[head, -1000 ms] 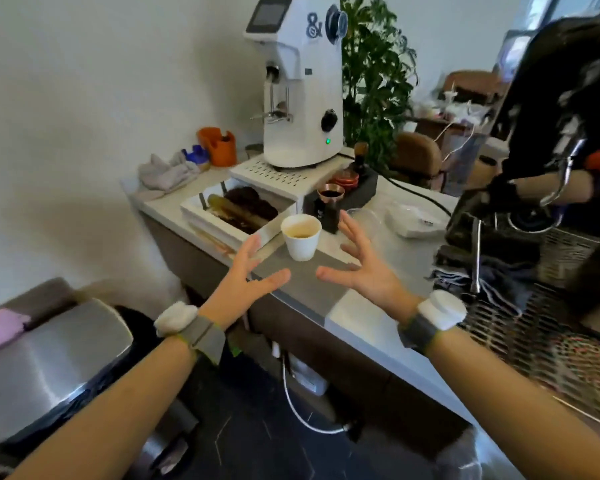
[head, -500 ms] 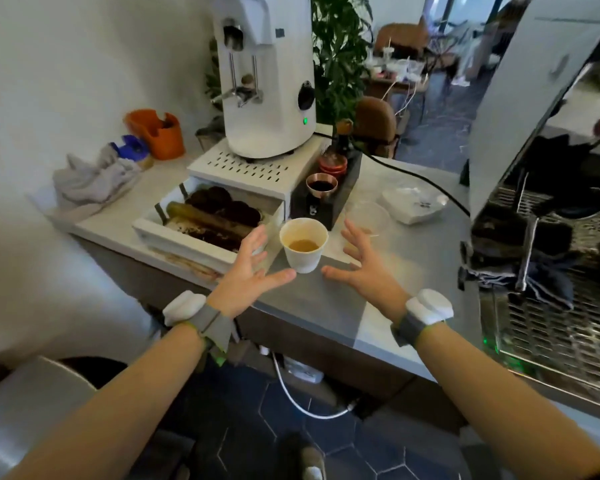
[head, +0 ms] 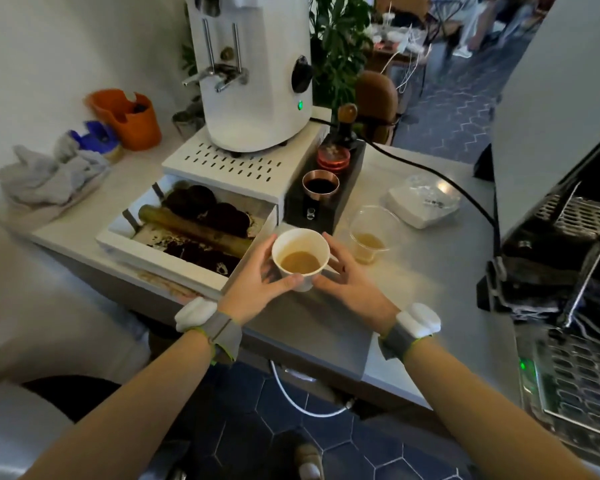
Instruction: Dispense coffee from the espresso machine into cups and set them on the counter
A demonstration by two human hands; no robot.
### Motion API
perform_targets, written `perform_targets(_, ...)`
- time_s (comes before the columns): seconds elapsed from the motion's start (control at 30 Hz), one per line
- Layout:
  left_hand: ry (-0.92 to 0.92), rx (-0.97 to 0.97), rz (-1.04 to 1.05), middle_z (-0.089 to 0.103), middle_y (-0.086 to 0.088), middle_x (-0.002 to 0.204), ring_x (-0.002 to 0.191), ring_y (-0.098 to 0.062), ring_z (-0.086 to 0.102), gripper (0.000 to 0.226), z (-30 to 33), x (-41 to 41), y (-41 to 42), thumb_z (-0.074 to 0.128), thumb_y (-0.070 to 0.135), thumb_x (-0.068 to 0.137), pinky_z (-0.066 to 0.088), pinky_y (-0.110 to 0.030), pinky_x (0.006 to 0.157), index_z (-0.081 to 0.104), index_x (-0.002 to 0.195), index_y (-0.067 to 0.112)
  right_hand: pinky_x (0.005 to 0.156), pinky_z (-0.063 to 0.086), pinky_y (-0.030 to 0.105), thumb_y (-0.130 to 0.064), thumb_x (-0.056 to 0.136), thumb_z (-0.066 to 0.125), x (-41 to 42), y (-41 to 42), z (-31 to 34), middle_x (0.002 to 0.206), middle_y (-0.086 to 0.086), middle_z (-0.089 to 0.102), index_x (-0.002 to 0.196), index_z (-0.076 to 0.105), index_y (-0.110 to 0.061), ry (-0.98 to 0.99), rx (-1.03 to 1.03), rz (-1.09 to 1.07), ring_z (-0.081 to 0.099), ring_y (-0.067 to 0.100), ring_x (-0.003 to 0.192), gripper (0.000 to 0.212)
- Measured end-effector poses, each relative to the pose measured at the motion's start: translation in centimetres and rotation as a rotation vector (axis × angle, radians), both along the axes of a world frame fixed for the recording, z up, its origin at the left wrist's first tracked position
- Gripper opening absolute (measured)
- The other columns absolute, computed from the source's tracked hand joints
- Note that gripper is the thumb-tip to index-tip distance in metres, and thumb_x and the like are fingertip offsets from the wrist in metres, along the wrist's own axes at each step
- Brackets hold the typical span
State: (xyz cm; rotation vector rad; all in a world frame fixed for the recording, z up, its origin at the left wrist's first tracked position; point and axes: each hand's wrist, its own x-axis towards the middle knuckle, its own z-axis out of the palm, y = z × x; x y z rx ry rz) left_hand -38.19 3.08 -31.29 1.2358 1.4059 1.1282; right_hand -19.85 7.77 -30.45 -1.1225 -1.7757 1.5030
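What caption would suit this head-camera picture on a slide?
Both hands, left and right, cradle a white cup of coffee on the counter beside a clear plastic cup.

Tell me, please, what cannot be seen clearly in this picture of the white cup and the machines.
- White paper cup, head view: its base and lower wall, hidden by the left hand and right hand.
- Grinder: its top, cut off by the upper edge.
- Espresso machine: its spouts, cut off at the right edge and blurred.
- Clear plastic cup: the far rim is faint.
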Motion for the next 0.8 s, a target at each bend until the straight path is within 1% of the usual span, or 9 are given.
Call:
perform_targets(0.07,-0.006,0.015,-0.014,0.048,0.017,0.132,0.120,0.008,0.049,0.071,-0.2,0.0,0.5,0.074,0.011,0.079,0.045,-0.010,0.090,0.035,0.136,0.030,0.081,0.037,-0.002,-0.011,0.087,0.065,-0.2,0.4,0.0,0.132,-0.018,0.038,0.139,0.024,-0.032,0.014,-0.008,0.010,0.041,-0.015,0.113,0.069)
perform_targets(0.13,-0.016,0.018,-0.011,0.050,0.010,0.134,0.124,-0.001,0.049,0.070,-0.3,-0.2,0.6,0.073,0.008,0.079,0.046,-0.014,0.093,0.037,0.136,0.027,0.085,0.039,0.001,-0.009,0.087,0.064,-0.2,0.5,0.0,0.133,-0.015,0.041,0.137,0.027,-0.031,0.036,-0.029,0.010,0.042,-0.015,0.114,0.066)
perform_targets(0.23,-0.027,0.030,-0.007,0.050,0.006,0.136,0.126,-0.007,0.049,0.072,-0.2,-0.2,0.7,0.075,0.013,0.076,0.046,-0.014,0.091,0.039,0.137,0.026,0.093,0.041,0.008,-0.013,0.087,0.065,-0.2,0.4,0.2,0.139,-0.007,0.041,0.139,0.029,-0.028,0.042,-0.022,-0.009,0.043,-0.002,0.122,0.066)
perform_targets(0.3,-0.029,0.057,-0.013,0.050,0.006,0.136,0.126,-0.007,0.049,0.071,0.1,-0.2,0.6,0.076,0.022,0.072,0.047,-0.015,0.091,0.041,0.133,0.032,0.102,0.040,0.021,-0.014,0.087,0.065,-0.2,0.2,0.5,0.142,-0.004,0.040,0.143,0.028,-0.024,0.064,-0.008,-0.011,0.040,0.008,0.129,0.068)
perform_targets(0.37,-0.014,0.093,-0.015,0.050,0.011,0.135,0.125,-0.004,0.048,0.070,1.1,-0.1,0.2,0.077,0.031,0.068,0.047,-0.015,0.090,0.043,0.128,0.040,0.107,0.038,0.032,-0.016,0.087,0.065,-0.1,-0.4,1.2,0.143,-0.003,0.040,0.145,0.027,-0.023,0.089,0.011,-0.030,0.038,0.013,0.132,0.070)
perform_targets(0.5,0.036,0.160,-0.024,0.054,0.032,0.122,0.116,0.009,0.050,0.067,3.5,0.2,-0.6,0.078,0.040,0.065,0.043,-0.007,0.086,0.044,0.124,0.047,0.107,0.038,0.035,-0.019,0.085,0.067,0.3,-1.8,3.3,0.141,-0.008,0.042,0.144,0.029,-0.026,0.136,0.042,-0.089,0.039,0.012,0.131,0.071)
perform_targets(0.67,0.045,0.203,-0.033,0.056,0.036,0.113,0.107,0.017,0.051,0.063,6.1,1.2,-2.1,0.079,0.040,0.063,0.042,-0.002,0.077,0.047,0.117,0.052,0.109,0.038,0.043,-0.020,0.085,0.067,1.4,-4.6,5.7,0.142,-0.003,0.043,0.143,0.032,-0.024,0.189,0.105,-0.163,0.041,0.014,0.131,0.068)
perform_targets(0.73,0.050,0.217,-0.063,0.056,0.039,0.111,0.106,0.018,0.051,0.063,7.1,2.2,-3.2,0.079,0.042,0.062,0.044,-0.002,0.078,0.047,0.115,0.054,0.109,0.036,0.048,-0.018,0.083,0.067,2.3,-6.3,6.7,0.143,0.001,0.043,0.142,0.033,-0.022,0.225,0.138,-0.206,0.041,0.018,0.131,0.068)
perform_targets(0.8,0.037,0.222,-0.081,0.056,0.042,0.109,0.107,0.016,0.051,0.062,7.6,2.8,-3.7,0.078,0.041,0.063,0.049,-0.010,0.083,0.048,0.116,0.053,0.108,0.036,0.051,-0.013,0.084,0.066,3.0,-7.4,7.1,0.143,0.003,0.042,0.142,0.034,-0.020,0.245,0.146,-0.224,0.041,0.020,0.132,0.067)
